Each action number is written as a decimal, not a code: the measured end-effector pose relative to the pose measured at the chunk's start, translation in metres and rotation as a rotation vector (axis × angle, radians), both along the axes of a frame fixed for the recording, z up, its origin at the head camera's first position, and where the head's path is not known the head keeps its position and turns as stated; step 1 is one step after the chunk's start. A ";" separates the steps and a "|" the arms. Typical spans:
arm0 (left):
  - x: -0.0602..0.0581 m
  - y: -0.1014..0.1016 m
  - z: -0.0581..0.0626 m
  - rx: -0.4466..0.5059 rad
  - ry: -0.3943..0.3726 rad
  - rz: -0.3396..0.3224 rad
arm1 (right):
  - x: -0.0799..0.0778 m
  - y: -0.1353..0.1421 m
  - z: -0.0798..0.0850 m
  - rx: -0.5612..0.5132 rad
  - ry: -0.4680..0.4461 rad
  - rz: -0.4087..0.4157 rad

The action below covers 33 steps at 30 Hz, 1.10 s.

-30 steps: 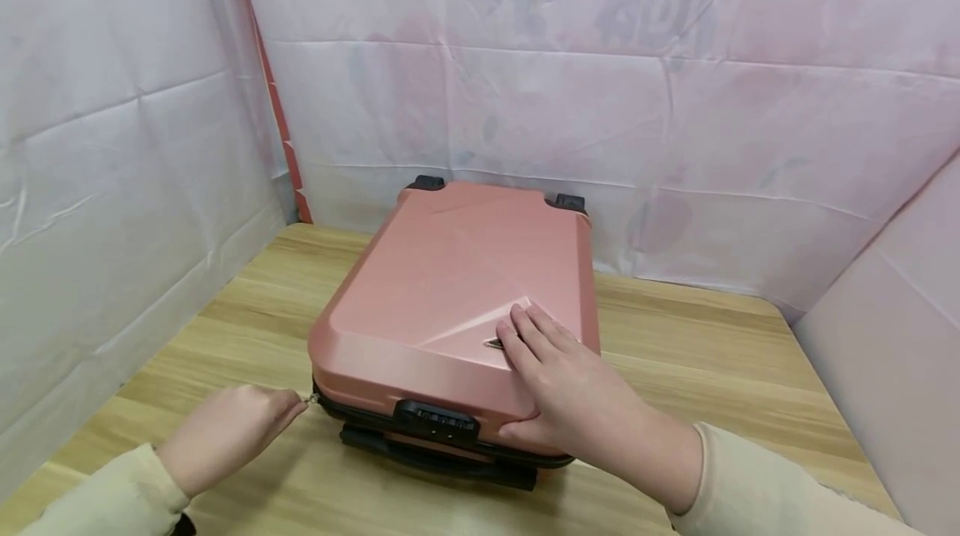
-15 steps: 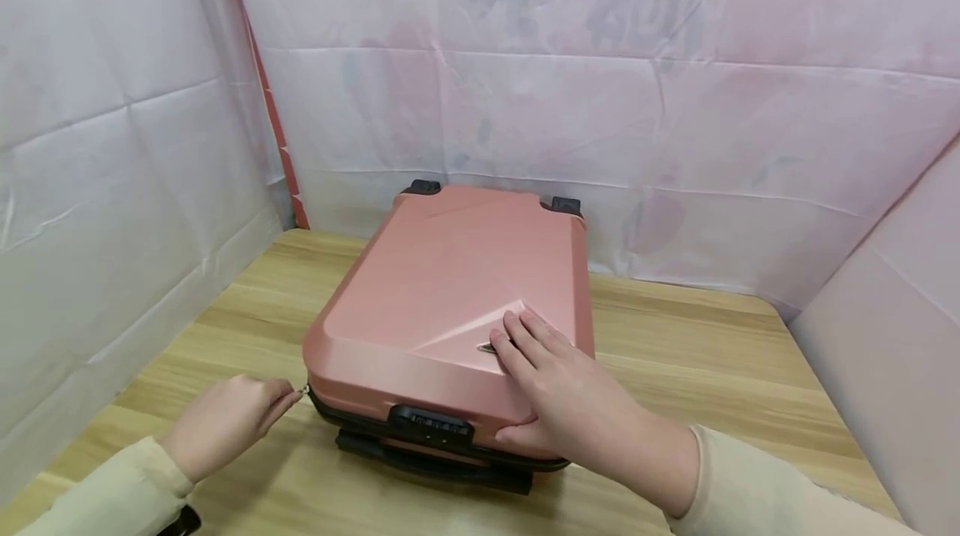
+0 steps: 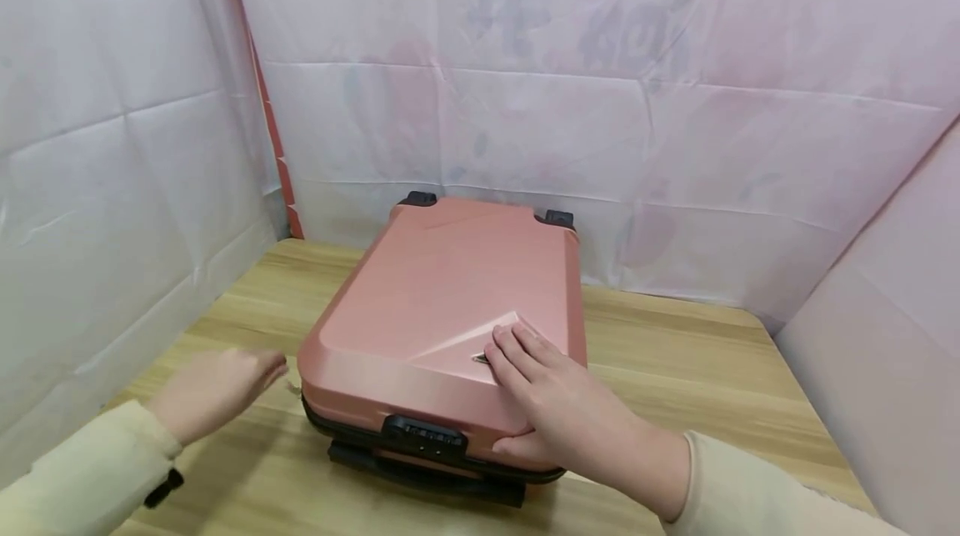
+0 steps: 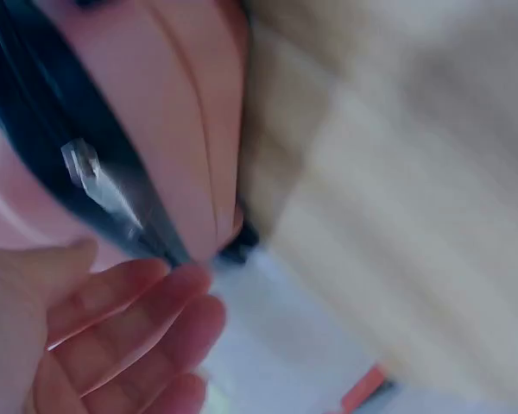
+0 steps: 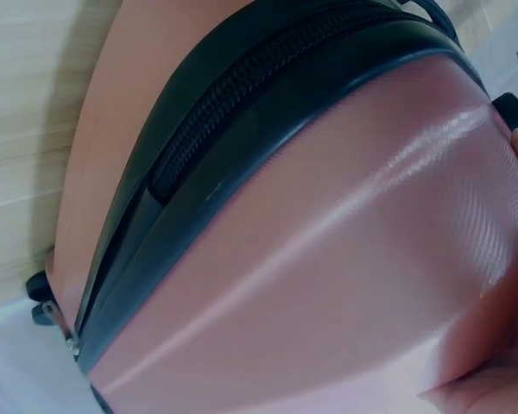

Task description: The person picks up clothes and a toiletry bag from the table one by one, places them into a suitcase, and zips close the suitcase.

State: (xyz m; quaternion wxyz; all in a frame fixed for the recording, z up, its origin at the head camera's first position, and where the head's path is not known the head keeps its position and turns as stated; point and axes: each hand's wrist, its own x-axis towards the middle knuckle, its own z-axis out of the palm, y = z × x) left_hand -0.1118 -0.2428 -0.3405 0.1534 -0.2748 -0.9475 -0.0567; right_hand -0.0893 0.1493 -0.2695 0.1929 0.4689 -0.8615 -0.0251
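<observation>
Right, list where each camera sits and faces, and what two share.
Head: on the head, facing forward and down at the case on the table; left hand and right hand show.
Left wrist: on that wrist, facing the case's edge and a blurred zip pull; the left hand shows.
Right wrist: on that wrist, facing the case's side and zip; part of the right hand shows at the right edge.
Shared: both wrist views show the case and table.

We see a pink hard-shell suitcase (image 3: pixel 450 286) lying flat on the wood-grain surface (image 3: pixel 675 369), black wheels (image 3: pixel 420 199) at its far end, a black combination lock (image 3: pixel 424 436) facing us, and a blurred metal zipper pull (image 4: pixel 106 187) at its near left corner.
</observation>
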 end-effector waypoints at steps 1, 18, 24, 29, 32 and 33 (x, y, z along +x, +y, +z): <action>-0.006 0.000 0.003 -0.018 0.065 -0.011 | -0.001 0.001 0.000 -0.005 0.018 0.017; -0.062 0.051 0.031 -0.137 0.132 -0.250 | -0.015 0.066 0.005 -0.053 -0.128 0.181; -0.059 0.065 0.037 -0.177 0.144 -0.352 | -0.017 0.085 0.006 -0.143 -0.175 0.180; -0.055 0.077 0.043 -0.153 0.206 -0.454 | -0.019 0.104 0.009 -0.158 -0.164 0.155; -0.050 0.085 0.044 -0.151 0.223 -0.493 | -0.022 0.115 0.011 -0.140 -0.123 0.159; -0.048 0.088 0.044 -0.147 0.228 -0.505 | -0.024 0.119 0.012 -0.124 -0.114 0.153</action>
